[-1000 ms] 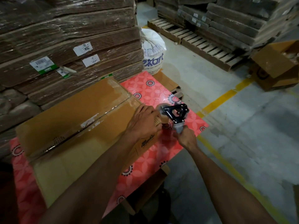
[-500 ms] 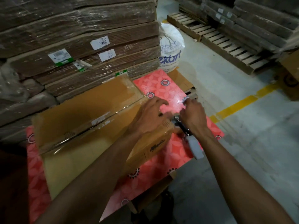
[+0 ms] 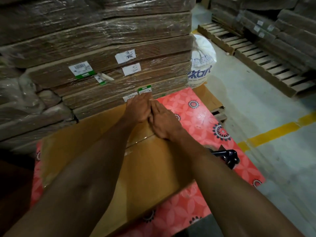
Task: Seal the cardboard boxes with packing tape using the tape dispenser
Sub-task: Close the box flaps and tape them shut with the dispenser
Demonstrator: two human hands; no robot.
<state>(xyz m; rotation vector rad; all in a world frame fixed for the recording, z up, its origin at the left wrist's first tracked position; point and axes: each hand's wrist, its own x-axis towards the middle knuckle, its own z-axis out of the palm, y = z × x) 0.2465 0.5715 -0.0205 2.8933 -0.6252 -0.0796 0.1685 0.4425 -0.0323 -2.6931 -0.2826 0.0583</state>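
Here the left hand [image 3: 138, 108] and right hand [image 3: 164, 122] lie flat, side by side with fingers straight, on the far end of the cardboard box [image 3: 153, 168], seemingly over its seam. The tape dispenser [image 3: 229, 156] lies unheld on the red flowered table [image 3: 196, 106], beside the right forearm.

One cardboard box [image 3: 153, 166]. Two hands: the left hand [image 3: 139, 108] and the right hand [image 3: 162, 120]. One black tape dispenser [image 3: 227, 155]. One red floral tablecloth [image 3: 196, 110]. One white sack [image 3: 202, 55]. Two wooden pallets [image 3: 273, 69]. Six paper labels [image 3: 125, 56] can be counted on the wrapped stack.
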